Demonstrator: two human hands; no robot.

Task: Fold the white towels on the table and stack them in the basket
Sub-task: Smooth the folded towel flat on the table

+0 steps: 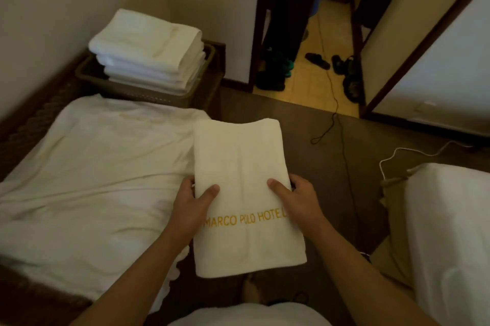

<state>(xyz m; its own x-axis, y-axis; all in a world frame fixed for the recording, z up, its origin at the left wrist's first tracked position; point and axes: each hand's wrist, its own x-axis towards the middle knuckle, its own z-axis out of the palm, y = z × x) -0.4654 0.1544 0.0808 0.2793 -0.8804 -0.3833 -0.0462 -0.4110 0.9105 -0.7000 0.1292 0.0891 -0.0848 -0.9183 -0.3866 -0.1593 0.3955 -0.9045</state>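
I hold a folded white towel (246, 193) flat in front of me, off the table's right edge and above the brown floor (344, 166). Gold stitching across its lower half reads MARCO POLO HOTEL. My left hand (193, 201) grips its left edge, thumb pressed on top and fingers tucked out of sight beneath. My right hand (297, 198) grips the right edge the same way, thumb on top, fingers curled under.

At nine o'clock from the towel, a loose white towel (100, 166) lies spread and rumpled over the table (23, 127), whose dark woven border shows along the wall side. At eleven o'clock, beyond that spread cloth, sits the basket (148, 93), dark and slatted, against the wall corner. A stack of folded towels (151, 52) rises well above its rim.

At one o'clock a doorway opens onto yellow tiled floor with dark sandals (318, 60) scattered on it, and a thin black cord (332, 119) trails from there onto the brown floor. At three o'clock a white-covered bed corner (450, 219) shows, with a white cable (413, 152) looping just beyond it.
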